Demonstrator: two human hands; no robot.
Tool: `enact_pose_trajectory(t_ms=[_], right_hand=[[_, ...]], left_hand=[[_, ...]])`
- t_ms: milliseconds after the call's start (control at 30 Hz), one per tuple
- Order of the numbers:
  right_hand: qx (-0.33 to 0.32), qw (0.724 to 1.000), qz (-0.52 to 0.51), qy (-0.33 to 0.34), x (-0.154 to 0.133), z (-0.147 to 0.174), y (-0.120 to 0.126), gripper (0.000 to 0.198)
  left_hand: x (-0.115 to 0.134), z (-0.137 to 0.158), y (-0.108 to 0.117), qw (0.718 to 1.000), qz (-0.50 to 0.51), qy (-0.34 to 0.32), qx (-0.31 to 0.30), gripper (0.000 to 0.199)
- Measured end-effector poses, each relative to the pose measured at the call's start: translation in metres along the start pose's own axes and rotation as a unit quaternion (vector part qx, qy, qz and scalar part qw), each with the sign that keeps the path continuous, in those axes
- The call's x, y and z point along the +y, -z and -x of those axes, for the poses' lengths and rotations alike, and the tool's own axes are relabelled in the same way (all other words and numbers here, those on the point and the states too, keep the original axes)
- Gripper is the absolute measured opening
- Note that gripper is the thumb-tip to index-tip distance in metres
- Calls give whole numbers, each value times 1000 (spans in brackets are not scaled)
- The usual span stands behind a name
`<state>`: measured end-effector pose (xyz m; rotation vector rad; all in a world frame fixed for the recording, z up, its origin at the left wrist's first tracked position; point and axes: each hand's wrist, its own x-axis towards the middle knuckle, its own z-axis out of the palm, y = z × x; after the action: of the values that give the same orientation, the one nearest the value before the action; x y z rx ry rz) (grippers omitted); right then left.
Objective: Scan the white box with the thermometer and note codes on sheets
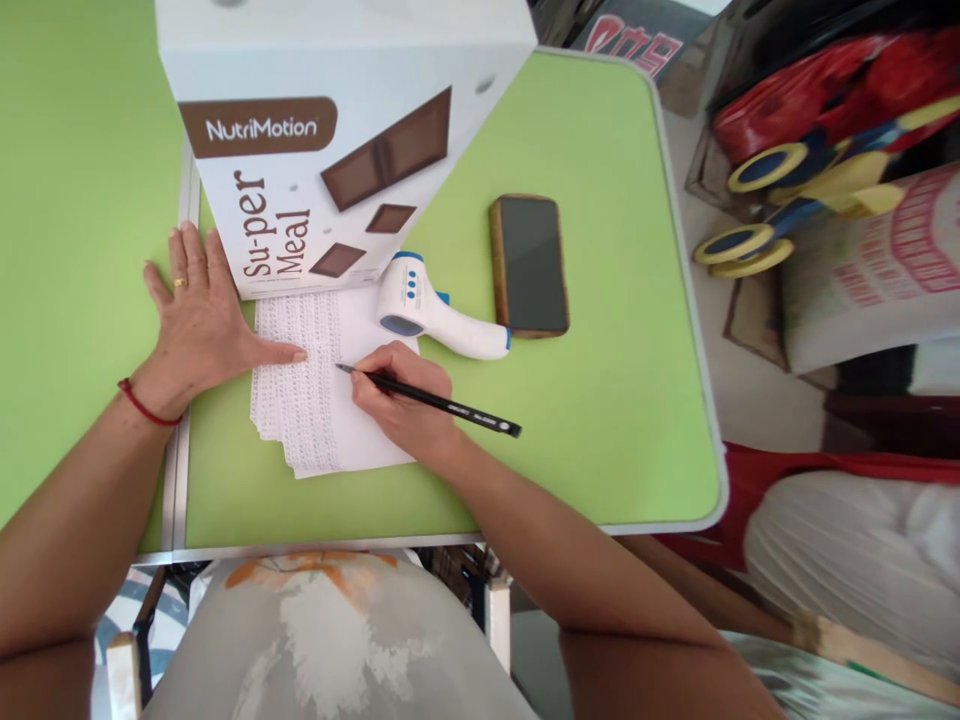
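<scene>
My right hand (pixel 409 395) is closed around a black pencil (pixel 450 403), its tip close to the written columns on a stack of paper sheets (pixel 367 425). Rows of small handwriting cover the left part of the top sheet, while its right part is blank. My left hand (pixel 199 310) lies flat with fingers spread, the thumb resting on the paper's left side and the palm on the table. A white NutriMotion box (pixel 300 200) stands over the paper's far edge. Just beyond my right hand lies a white and blue infrared thermometer (pixel 442 318), partly on the paper.
A phone (pixel 532 265) in a brown case lies right of the thermometer on the green folding table (pixel 615 420). A metal seam (pixel 176 480) crosses the table at left. Beyond its right edge are yellow-and-blue scissors-like handles (pixel 750 245), a printed sack (pixel 877 260) and a red bag (pixel 825 90).
</scene>
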<state>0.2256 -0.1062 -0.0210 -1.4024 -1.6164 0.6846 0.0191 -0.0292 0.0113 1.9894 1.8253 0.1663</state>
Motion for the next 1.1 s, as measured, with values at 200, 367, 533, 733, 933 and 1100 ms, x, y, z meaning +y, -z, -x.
enact_pose_trajectory(t_ms=[200,367,533,733,933,1100], right_hand=[[-1,1000,11,-7,1,0,0,10],[0,1000,-7,-7,1,1,0,9],[5,1000,-2,-5,1,0,0,10],[13,1000,2,-5,0,-1,1,11],[12,1000,6,-6,-2,0,-1,12],[2,1000,4,-10,0,1,0,12]], left_hand=[[-1,-1,-1,1000,0,0,2,161],[-3,-3,-3,1000,15,-2,5,156],[-3,-3,-3,1000,28,-7,12,155],[-1,-3,-1,1000,19,7,6,159],[-1,-3,-1,1000,12,1,2,160],[-1,-2,-1,1000,26,1,9,156]])
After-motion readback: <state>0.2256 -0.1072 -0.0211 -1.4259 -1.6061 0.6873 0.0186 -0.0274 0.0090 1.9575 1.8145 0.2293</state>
